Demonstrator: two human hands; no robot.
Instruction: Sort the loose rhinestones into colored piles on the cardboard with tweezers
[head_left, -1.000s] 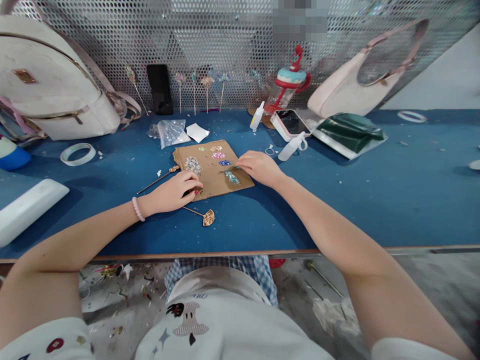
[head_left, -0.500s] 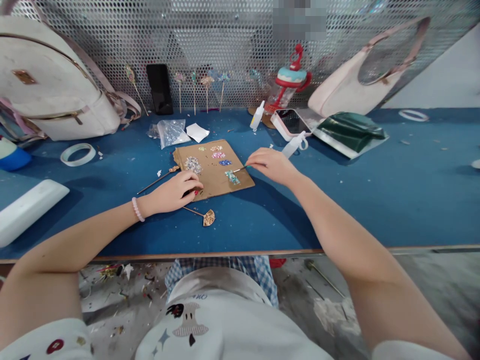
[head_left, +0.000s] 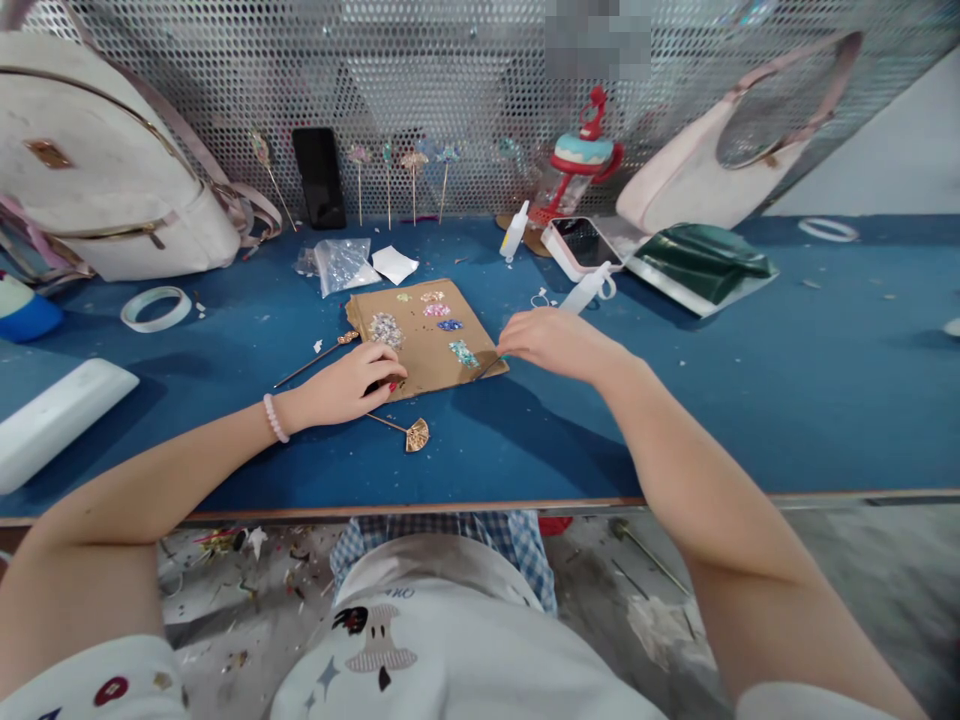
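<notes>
On a piece of brown cardboard (head_left: 427, 350) lie small piles of beads or sequins: a silvery pile (head_left: 385, 330), a teal pile (head_left: 463, 353), a blue pile (head_left: 450, 325), a pink pile (head_left: 436, 310) and others. My left hand (head_left: 352, 380) rests over the cardboard's lower left side, fingers bent but apart, red bits by the fingertips. My right hand (head_left: 551, 342) pinches a thin pointed stick-like tool (head_left: 487, 368), its tip at the cardboard's lower right edge. Below my left hand lies a gold fan-shaped hairpin (head_left: 417, 435); another hairpin (head_left: 315, 361) lies left of the cardboard.
Behind the cardboard are a clear plastic bag (head_left: 345, 266), a white paper piece (head_left: 394, 264) and a glue bottle (head_left: 515, 232). A second bottle (head_left: 585, 290) lies just beyond my right hand. A phone (head_left: 581, 245), green pouch (head_left: 701, 265) and tape roll (head_left: 156, 309) flank them.
My right hand has shifted slightly right and toward me. The tool's tip has left the teal pile for the cardboard's lower right edge. My left hand stays put.
</notes>
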